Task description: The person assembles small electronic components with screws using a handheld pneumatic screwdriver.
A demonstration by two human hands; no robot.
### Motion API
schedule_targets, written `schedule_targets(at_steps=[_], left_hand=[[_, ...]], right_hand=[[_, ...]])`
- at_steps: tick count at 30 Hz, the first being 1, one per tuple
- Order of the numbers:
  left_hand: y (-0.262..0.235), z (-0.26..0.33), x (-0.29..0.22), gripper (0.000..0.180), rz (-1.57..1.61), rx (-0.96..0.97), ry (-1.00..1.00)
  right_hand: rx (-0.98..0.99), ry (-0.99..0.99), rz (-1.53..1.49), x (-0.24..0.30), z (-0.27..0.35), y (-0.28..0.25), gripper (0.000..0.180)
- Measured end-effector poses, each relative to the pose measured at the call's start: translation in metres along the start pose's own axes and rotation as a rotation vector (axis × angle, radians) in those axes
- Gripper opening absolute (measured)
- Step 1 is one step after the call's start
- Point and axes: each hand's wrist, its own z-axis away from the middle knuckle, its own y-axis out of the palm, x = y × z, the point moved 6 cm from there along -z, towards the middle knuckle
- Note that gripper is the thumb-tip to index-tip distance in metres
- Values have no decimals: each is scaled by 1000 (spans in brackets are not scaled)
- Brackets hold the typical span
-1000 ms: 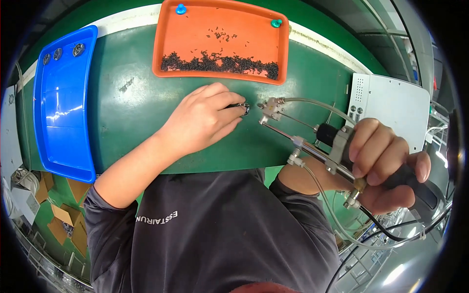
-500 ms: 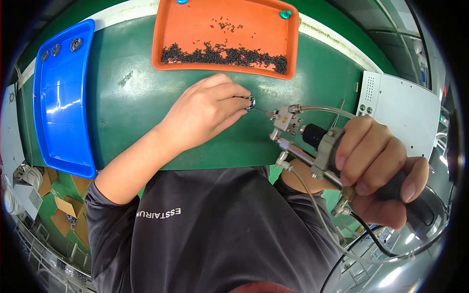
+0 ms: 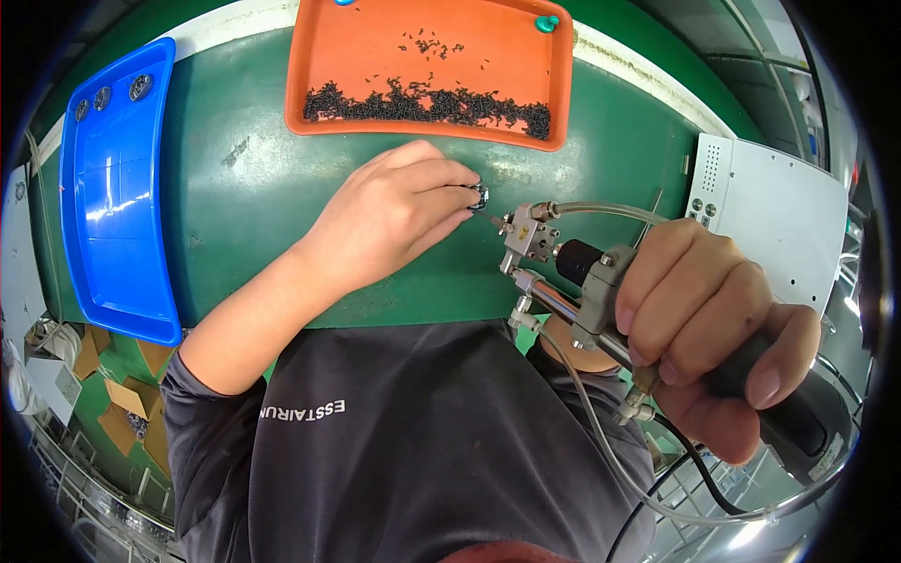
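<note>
Between its fingertips my left hand pinches a small dark, shiny part over the green bench. The fingers cover most of that part, so its full shape is hidden. My right hand is wrapped round the handle of a dispensing gun with a metal valve head, a black knob and several hoses. The gun's thin needle points left and ends at the lower edge of the part; whether it touches cannot be made out.
An orange tray holding many tiny black pieces lies beyond my hands. To the left is a blue tray with 3 round dark parts at its far end. A white machine box stands at right, near the trailing hoses.
The dispensing gun has shifted a little left in my right hand, bringing its valve head closer to the small part. My left hand keeps nearly the same place and its pinch.
</note>
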Motion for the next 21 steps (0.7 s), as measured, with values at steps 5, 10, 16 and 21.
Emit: schedule_targets(at_steps=[5,10,16,21], left_hand=[[-4,6,4,19,-29,-11,-24],[6,1,-7,15,-145,38,152],[-6,8,-10,14,-65,-5,-8],[-117,23,-27,9,-556,-179,9]], right_hand=[[175,45,-40,-15,-12,1,35],[102,90,61,-12,-24,10,32],[15,-180,-2,11,0,-7,33],[-74,-237,-69,36,1,-17,33]])
